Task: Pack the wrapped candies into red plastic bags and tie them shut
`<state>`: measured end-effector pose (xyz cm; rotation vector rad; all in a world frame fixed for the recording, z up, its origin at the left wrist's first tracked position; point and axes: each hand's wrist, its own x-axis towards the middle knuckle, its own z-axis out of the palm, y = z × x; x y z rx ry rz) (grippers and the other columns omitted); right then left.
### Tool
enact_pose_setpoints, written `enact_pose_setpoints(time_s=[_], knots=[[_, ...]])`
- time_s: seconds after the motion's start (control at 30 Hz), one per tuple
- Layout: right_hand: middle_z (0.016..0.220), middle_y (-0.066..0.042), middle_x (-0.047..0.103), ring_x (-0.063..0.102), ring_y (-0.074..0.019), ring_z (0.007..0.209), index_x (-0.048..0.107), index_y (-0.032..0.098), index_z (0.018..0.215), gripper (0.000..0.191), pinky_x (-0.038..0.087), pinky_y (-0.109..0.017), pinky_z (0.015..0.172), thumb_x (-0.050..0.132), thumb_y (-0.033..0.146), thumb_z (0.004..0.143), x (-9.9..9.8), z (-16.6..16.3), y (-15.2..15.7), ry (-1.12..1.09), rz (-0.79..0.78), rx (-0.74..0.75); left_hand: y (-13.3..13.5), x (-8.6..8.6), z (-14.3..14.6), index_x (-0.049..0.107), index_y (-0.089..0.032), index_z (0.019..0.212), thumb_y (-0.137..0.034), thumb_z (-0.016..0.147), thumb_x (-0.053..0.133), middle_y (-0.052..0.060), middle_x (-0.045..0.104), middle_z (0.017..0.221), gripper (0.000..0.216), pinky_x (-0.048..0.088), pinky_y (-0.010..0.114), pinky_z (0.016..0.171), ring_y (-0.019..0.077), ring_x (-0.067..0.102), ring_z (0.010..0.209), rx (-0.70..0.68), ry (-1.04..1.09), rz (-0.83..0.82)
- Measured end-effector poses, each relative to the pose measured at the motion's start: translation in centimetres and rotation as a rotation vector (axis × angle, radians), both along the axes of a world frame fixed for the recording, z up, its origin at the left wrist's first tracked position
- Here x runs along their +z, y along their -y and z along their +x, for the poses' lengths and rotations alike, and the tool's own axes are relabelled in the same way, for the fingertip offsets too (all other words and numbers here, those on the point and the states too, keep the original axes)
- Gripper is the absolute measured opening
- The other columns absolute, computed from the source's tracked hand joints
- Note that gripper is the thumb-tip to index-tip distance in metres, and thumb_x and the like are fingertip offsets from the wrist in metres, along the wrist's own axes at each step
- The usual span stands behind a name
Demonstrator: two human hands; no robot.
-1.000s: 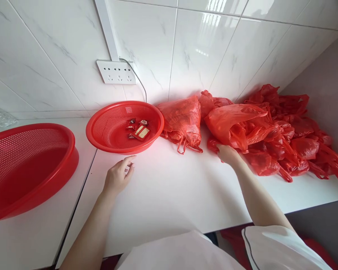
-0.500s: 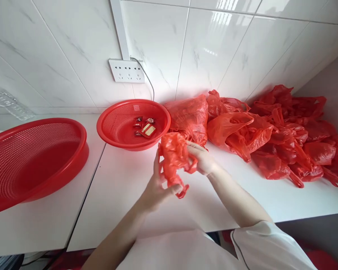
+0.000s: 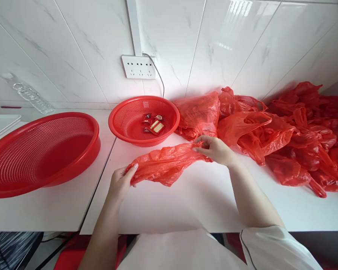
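A thin red plastic bag is stretched sideways between my two hands, above the white table. My left hand pinches its left end, thumb on top. At its right end, my right hand grips the bag between thumb and fingers. Just behind the bag stands a round red plastic basket with several small wrapped pieces inside. A full red bag lies against the basket's right side, close behind my right hand.
A larger red basket sits on the left table. Many filled red bags are heaped along the right. A clear plastic bottle lies by the wall at the back left. A socket panel with a cable is on the tiled wall.
The bag was bunched up between my hands and is now pulled out lengthwise. My left hand has moved left, my right hand slightly right. The view has shifted a little.
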<state>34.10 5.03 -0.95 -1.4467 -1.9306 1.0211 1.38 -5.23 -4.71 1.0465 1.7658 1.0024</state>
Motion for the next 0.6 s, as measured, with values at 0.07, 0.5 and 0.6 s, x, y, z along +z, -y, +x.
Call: enact_pose_setpoints(time_s=[0.07,0.5,0.6], knots=[[0.077,-0.001,0.062,0.058,-0.0135,0.063,0.065,0.021,0.099,0.024,0.051,-0.027,0.058,0.066,0.040,0.084,0.8,-0.6,0.7,0.056,0.248,-0.018,-0.1,0.0,0.0,0.048,-0.017,0.055,-0.052,0.085,0.057,-0.002,0.045,0.042,0.047,0.030,0.019,0.037,0.0082,0.042,0.039,0.020,-0.084,0.021],[0.088,-0.006,0.069,0.062,-0.0138,0.073,0.061,0.015,0.108,0.022,0.044,-0.023,0.065,0.048,0.013,0.091,-4.9,-10.1,1.5,0.553,0.144,0.714,-0.4,-0.8,-0.3,0.031,-0.021,0.052,-0.064,0.087,0.042,-0.004,0.032,0.049,0.056,0.029,0.025,0.049,0.0117,0.037,0.048,-0.051,-0.306,0.064],[0.080,-0.006,0.068,0.062,-0.0164,0.066,0.060,0.013,0.114,0.035,0.041,-0.023,0.055,0.061,0.014,0.078,-5.1,-9.6,1.4,0.725,0.052,0.673,-0.3,0.0,-2.5,0.044,-0.019,0.054,-0.057,0.087,0.045,-0.003,0.035,0.051,0.051,0.033,0.026,0.055,0.0152,0.046,0.053,0.038,-0.600,0.023]])
